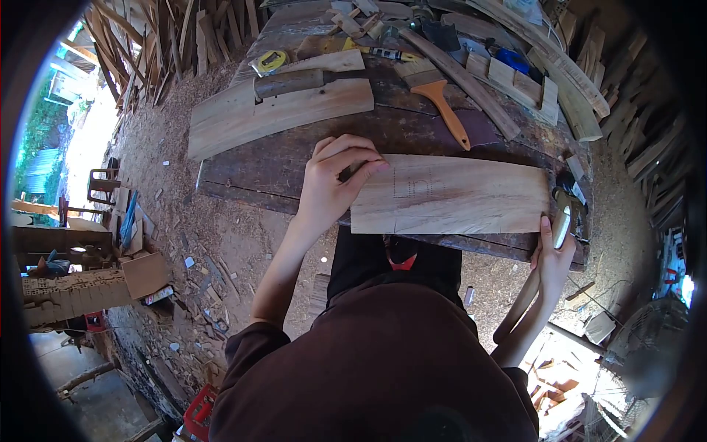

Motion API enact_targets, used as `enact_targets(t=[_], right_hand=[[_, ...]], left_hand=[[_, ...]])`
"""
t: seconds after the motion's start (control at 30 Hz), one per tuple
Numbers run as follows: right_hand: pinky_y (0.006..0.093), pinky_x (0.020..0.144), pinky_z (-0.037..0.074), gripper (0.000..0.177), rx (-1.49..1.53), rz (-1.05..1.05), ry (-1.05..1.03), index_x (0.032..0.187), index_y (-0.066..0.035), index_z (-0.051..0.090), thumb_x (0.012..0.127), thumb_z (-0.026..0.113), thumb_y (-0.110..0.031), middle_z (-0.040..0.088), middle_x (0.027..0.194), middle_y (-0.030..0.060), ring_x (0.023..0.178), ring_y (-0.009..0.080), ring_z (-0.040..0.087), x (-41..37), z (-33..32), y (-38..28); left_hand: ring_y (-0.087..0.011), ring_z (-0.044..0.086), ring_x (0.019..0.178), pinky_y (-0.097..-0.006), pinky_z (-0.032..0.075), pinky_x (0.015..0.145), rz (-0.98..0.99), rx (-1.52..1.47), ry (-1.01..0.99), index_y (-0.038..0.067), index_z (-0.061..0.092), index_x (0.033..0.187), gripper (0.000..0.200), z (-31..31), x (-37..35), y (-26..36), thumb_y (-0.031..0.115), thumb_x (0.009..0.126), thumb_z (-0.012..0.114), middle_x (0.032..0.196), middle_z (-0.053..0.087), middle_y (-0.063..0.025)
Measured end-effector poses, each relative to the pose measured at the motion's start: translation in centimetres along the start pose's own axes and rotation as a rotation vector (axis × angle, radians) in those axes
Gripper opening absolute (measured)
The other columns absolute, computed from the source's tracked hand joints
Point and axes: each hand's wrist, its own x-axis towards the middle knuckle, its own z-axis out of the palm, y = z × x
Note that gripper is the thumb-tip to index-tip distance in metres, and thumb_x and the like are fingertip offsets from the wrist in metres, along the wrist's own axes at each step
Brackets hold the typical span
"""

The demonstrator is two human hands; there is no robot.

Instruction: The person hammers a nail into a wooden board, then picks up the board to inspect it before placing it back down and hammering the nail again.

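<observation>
A pale wooden board point(471, 195) lies flat along the near edge of the workbench, with faint lines and rows of small marks on its left part. Over its upper left corner, my left hand point(335, 177) is closed, thumb and fingertips pinched together; whatever may be between them is too small to make out. At the board's lower right corner, my right hand point(552, 258) is wrapped round a hammer point(562, 227). Its shiny metal head shows above the fingers, and the wooden handle slants down beside my forearm.
The dark workbench point(250, 177) also carries an orange-handled brush point(442, 110), a yellow tape measure point(271, 62), another board point(287, 110), a wooden-handled tool point(294, 82) and several wood strips. Stacked timber point(191, 37) stands behind. Shavings and scraps litter the floor point(221, 228).
</observation>
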Motion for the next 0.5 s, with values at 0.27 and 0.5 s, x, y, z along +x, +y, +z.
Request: enact_targets(t=[0.27, 0.5], right_hand=[[0.0234, 0.032, 0.029, 0.034, -0.034, -0.021, -0.003, 0.095, -0.001, 0.056, 0.093, 0.068, -0.032, 0.046, 0.054, -0.0008, 0.035, 0.0077, 0.041, 0.0, -0.2, -0.1], [0.0213, 0.038, 0.034, 0.055, -0.143, -0.123, -0.041, 0.129, 0.003, 0.049, 0.095, 0.064, -0.037, 0.054, 0.067, 0.0015, 0.044, 0.0055, 0.044, -2.9, -1.0, -3.8]], left_hand=[[-0.0193, 0.062, 0.085, -0.0326, 0.044, 0.085, 0.086, 0.092, -0.006, 0.005, 0.073, 0.083, 0.012, -0.5, 0.2, 0.6, 0.011, 0.074, 0.079, 0.091, 0.068, -0.0032], [-0.0209, 0.059, 0.085, -0.0344, 0.042, 0.088, 0.172, 0.113, -0.035, 0.005, 0.071, 0.084, 0.014, -0.8, 0.4, 0.6, 0.012, 0.075, 0.078, 0.091, 0.065, -0.0032]])
